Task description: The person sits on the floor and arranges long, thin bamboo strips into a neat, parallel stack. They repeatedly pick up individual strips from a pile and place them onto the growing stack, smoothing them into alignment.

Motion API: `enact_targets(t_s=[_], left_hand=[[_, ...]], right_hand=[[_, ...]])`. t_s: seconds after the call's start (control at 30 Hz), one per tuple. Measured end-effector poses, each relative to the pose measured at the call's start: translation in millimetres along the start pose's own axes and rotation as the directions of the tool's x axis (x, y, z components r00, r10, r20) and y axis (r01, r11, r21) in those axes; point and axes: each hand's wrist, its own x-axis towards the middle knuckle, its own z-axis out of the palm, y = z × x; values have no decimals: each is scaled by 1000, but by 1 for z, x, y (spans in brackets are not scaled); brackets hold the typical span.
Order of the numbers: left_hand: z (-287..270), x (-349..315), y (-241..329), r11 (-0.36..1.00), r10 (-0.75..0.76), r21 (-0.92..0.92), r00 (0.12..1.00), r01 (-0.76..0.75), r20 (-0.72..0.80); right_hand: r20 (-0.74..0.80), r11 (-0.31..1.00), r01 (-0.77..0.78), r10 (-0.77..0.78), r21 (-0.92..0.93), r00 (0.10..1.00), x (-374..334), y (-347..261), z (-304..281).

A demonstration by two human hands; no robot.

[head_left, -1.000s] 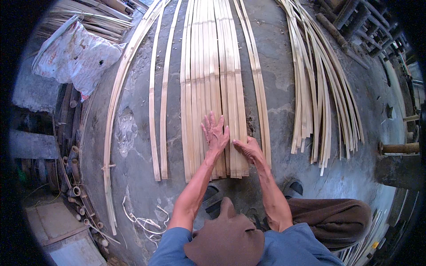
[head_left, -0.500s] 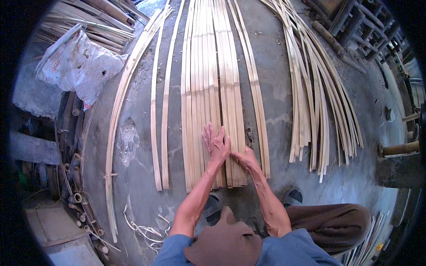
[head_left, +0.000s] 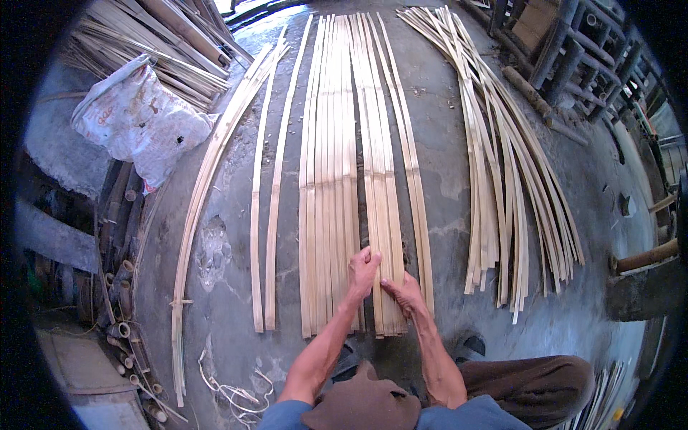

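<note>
Several long flat bamboo strips lie side by side on the concrete floor, running away from me. My left hand presses flat on the near ends of the middle strips, fingers together. Just beside it, my right hand rests on the neighbouring strips, fingertips touching one strip's edge near the left hand. Neither hand lifts a strip off the floor.
Two loose strips and a bundle of curved strips lie to the left. A fanned pile of strips lies right. A white sack sits far left by bamboo stalks. A wooden frame stands far right.
Both hands have slid a little toward me along the strips and closer together. The view has tilted so that more of the strips' far ends shows.
</note>
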Motion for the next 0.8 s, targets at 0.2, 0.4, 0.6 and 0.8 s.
enact_targets(t_s=[0.2,0.4,0.6,0.8], left_hand=[[0,-4,-1,985,103,142,995,-101,-7],[3,24,1,950,139,281,990,-135,7],[7,13,-4,966,-9,258,1000,14,-20],[6,15,-13,993,-84,75,995,88,-55]], right_hand=[[-44,999,39,-39,-5,998,-8,-2,6],[-27,997,45,-43,63,999,5,-16,0],[-111,988,60,-76,-145,991,-2,-15,-5],[-220,921,103,-197,-375,955,7,5,-20]])
